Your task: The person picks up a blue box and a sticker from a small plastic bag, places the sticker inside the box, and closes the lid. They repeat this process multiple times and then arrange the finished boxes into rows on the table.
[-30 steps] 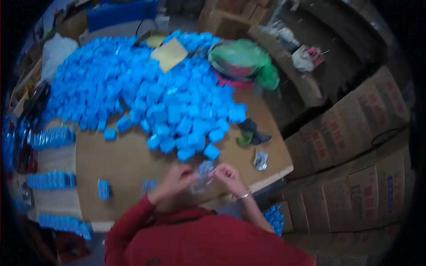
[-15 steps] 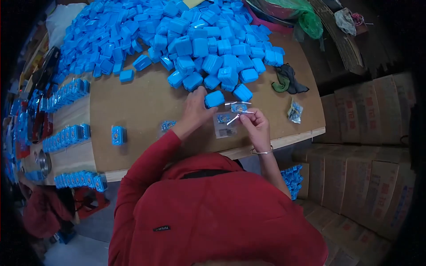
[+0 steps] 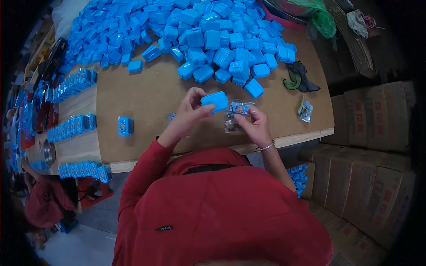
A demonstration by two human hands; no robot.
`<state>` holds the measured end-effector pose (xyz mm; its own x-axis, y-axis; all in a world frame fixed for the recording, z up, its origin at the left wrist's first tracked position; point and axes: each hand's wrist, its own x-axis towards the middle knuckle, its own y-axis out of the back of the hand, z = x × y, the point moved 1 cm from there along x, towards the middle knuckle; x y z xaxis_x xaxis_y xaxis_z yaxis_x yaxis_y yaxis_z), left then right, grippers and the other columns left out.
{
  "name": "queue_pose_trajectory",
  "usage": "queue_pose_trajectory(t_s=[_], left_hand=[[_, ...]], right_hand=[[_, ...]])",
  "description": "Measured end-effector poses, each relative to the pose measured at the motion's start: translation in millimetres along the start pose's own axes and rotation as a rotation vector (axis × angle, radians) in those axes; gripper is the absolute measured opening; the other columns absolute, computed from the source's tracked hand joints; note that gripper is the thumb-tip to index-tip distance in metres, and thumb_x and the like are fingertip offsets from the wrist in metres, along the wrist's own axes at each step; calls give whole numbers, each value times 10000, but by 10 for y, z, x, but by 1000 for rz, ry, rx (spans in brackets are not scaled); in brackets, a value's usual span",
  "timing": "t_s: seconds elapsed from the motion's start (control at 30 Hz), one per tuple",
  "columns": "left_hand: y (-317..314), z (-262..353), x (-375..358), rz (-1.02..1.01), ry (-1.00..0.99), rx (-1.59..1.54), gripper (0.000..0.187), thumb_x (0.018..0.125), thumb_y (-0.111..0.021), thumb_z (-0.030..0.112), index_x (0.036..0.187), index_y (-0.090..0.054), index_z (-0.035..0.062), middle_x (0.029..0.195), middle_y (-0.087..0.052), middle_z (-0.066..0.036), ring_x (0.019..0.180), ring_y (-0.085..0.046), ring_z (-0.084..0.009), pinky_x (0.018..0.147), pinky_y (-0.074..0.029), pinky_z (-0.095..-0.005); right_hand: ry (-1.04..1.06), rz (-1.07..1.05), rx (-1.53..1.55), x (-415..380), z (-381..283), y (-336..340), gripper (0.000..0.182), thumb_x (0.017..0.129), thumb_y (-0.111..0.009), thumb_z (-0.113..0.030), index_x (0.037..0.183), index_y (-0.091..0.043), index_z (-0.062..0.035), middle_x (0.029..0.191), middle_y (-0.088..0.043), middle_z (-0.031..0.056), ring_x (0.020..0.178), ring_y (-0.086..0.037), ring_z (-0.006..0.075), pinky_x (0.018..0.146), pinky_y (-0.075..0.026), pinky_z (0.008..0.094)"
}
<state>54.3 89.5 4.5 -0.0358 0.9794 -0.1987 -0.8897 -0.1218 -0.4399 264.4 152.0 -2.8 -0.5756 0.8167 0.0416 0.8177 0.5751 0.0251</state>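
My left hand [image 3: 188,116] grips a small blue plastic box [image 3: 216,101] by its left end, raised over the table. Close by on the right, my right hand [image 3: 254,127] pinches a clear plastic bag with a blue printed design [image 3: 239,107] between thumb and fingers. The box and the bag are nearly side by side. Beneath the right hand's bag another clear packet [image 3: 230,126] lies on the board, partly covered. A further printed packet [image 3: 172,116] shows only in part behind my left wrist.
A big heap of blue boxes [image 3: 204,40] covers the table's far side. Rows of packed blue boxes [image 3: 73,127] stand at left, with a single one [image 3: 125,126] nearer. At right lie a dark cloth [image 3: 301,77] and a small packet [image 3: 305,110]. Cardboard cartons [image 3: 377,115] stack beyond.
My left hand has lifted the blue box from the heap's near edge and drawn it toward me. My right hand has raised the printed bag beside it. The camera view has shifted slightly.
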Motion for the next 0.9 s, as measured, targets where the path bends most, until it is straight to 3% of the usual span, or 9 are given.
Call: queue_pose_trajectory(t_s=[0.1,0.17,0.37,0.47,0.57,0.77,0.9], left_hand=[[26,-33,-10,-54,9,-158,292,849,-616,122,1076,-437,83,1040,-490,-45,958,-544,-151,770,-525,-312],[32,-14,-21,-74,9,-152,277,852,-609,116,1072,-443,86,1051,-498,-44,961,-541,-144,774,-515,-301],[-8,32,-45,9,-38,-9,299,833,-640,155,1070,-469,86,995,-531,-14,888,-521,-90,728,-457,-242],[-22,49,-57,13,-53,25,315,832,-644,168,1090,-487,82,991,-544,-7,885,-516,-81,736,-439,-235],[-61,36,-84,-8,-48,33,323,830,-646,172,1103,-501,76,988,-549,-3,888,-513,-78,746,-433,-234],[-47,70,-93,-61,-31,40,329,827,-648,163,1109,-508,64,994,-547,-5,910,-509,-79,770,-428,-232],[-31,84,-92,-97,-52,27,319,830,-625,120,1112,-487,60,1024,-524,-15,922,-505,-80,789,-418,-219]], right_hand=[[37,-1,-11,22,-27,-9,215,857,-629,-139,1028,-611,-9,915,-629,21,832,-548,55,696,-457,217],[-62,6,105,18,-47,-12,218,868,-619,-160,1026,-615,-11,896,-622,9,819,-540,47,698,-453,216],[-78,-58,74,48,-282,-24,231,897,-576,-180,1041,-612,-2,853,-613,-4,785,-532,42,680,-437,205],[-45,-61,121,76,-167,-44,240,908,-565,-194,1081,-585,-28,894,-586,-26,658,-433,15,562,-336,163],[11,-47,58,71,-255,-54,240,902,-570,-197,1047,-613,-11,821,-615,-10,726,-519,34,621,-417,198],[-3,-1,13,68,-309,-106,212,905,-564,-199,1008,-626,-25,749,-587,-27,646,-472,37,562,-388,217],[5,-134,-36,52,-267,-39,241,907,-564,-182,1066,-599,-5,829,-580,-31,687,-456,10,585,-360,174]])
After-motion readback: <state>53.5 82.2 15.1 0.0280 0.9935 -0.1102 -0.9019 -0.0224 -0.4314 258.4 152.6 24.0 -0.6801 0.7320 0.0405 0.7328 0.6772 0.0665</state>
